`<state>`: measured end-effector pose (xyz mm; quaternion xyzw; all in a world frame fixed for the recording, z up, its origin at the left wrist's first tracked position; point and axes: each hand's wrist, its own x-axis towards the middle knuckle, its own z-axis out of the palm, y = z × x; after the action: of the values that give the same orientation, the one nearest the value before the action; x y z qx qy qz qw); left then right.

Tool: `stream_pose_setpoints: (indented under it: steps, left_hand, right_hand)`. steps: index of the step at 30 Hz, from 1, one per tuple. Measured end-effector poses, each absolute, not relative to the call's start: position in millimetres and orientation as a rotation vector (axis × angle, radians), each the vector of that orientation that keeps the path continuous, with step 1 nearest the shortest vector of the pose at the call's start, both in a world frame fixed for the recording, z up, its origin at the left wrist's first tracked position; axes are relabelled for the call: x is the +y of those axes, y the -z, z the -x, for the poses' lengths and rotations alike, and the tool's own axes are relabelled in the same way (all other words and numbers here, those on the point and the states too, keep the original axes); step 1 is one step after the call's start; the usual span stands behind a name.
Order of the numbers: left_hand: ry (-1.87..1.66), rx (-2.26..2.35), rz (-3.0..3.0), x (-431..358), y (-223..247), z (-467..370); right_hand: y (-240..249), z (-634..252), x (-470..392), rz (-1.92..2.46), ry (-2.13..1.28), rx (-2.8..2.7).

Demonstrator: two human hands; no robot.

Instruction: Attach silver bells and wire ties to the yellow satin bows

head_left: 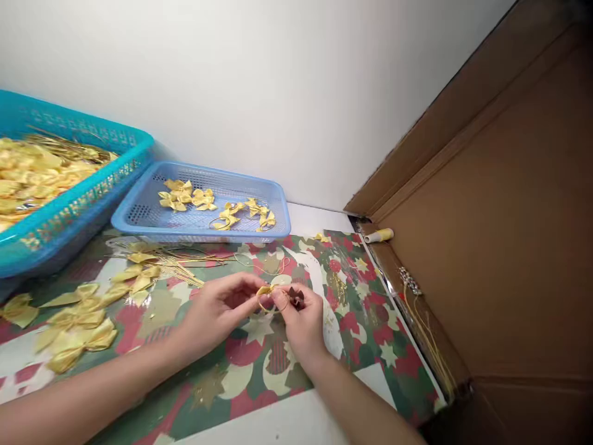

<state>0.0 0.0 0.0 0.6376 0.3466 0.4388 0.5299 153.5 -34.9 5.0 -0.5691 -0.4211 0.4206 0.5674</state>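
Above the patterned table covering, my left hand (227, 307) pinches one side of a small yellow bow (265, 290) with a thin gold cord loop hanging under it. The fingers of my right hand (301, 318) close on the bow's other side, and the two hands nearly meet. A dark brown object (296, 298) sticks out between the right hand's fingers; what it is cannot be made out. Loose yellow bows (78, 324) lie to the left of my left hand, and gold cords (178, 266) lie just behind it.
A blue basket (204, 232) with several yellow bows stands against the wall. At the far left is a larger teal basket (134, 162) heaped with bows and cords. A cardboard panel (486, 247) borders the right side, with a thread spool (380, 235) and cords at its base.
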Motion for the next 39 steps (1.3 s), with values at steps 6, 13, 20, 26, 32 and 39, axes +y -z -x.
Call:
stream_pose_setpoints:
  steps: [6,13,20,26,32,39]
  left_hand:
    - [-1.070,0.860,-1.560,-1.2,-1.4,-0.9]
    - [-1.087,0.930,-1.510,-2.3,0.1,-1.0]
    - [-1.023,0.977,-1.390,-0.3,6.9,3.1]
    - [-0.998,0.950,-1.311,-0.4,2.4,3.6]
    - [-0.983,0.936,-1.283,0.7,2.9,1.9]
    - [-0.907,0.914,-1.258,3.5,-0.1,-0.1]
  right_hand:
    - [-4.0,-153.4,-38.8,1.299,-1.013,-0.991]
    - [1.6,-151.4,-37.9,1.265,-0.934,-1.013]
    - [2.3,-156.7,-35.8,1.230,-1.045,-1.132]
    - [2.2,-164.5,-44.2,1.069,-1.086,-1.208]
    - [-0.6,-159.7,-41.3,1.235,-1.053,-1.063]
    - [-8.2,-160.1,-32.7,1.306,-1.217,-0.926]
